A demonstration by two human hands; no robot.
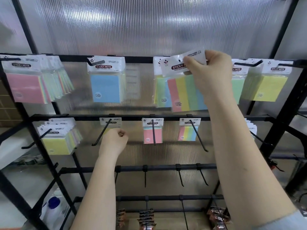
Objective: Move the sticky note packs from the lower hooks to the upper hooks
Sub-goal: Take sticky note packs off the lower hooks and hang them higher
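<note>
— Where is the pack being moved?

— The striped sticky note pack [186, 92], with pink, yellow, green and blue bands, is up at the top rail [136, 58], tilted, and it overlaps another pack [160, 90] hanging just behind it. The right hand [210, 72] pinches its white header card, thumb on the front and fingers curled round the top right corner.

— Is it on a hook?

— I cannot tell; the header's hole shows, but no hook is visible through it.

— And the left hand [114, 141]?

— Lower down, at the middle rail [149, 117]. Its fingers are curled in front of a yellow pack [110, 122] hanging on the second hook [101, 135] from the left, covering most of the pack. Whether it truly grips the pack I cannot say from here.

— What else hangs on that middle rail?

— A thick bunch of yellow-fronted packs [57, 140] at the far left, a single pink pack [152, 131] to the right of the left hand, then a small striped pack [189, 130], each on its own long black hook.

— And the top row?

— A pink-fronted bunch [28, 85] at the left, a blue pack [106, 83] next, and a yellow pack [269, 85] at the far right, all before a ribbed translucent panel [149, 22].
</note>
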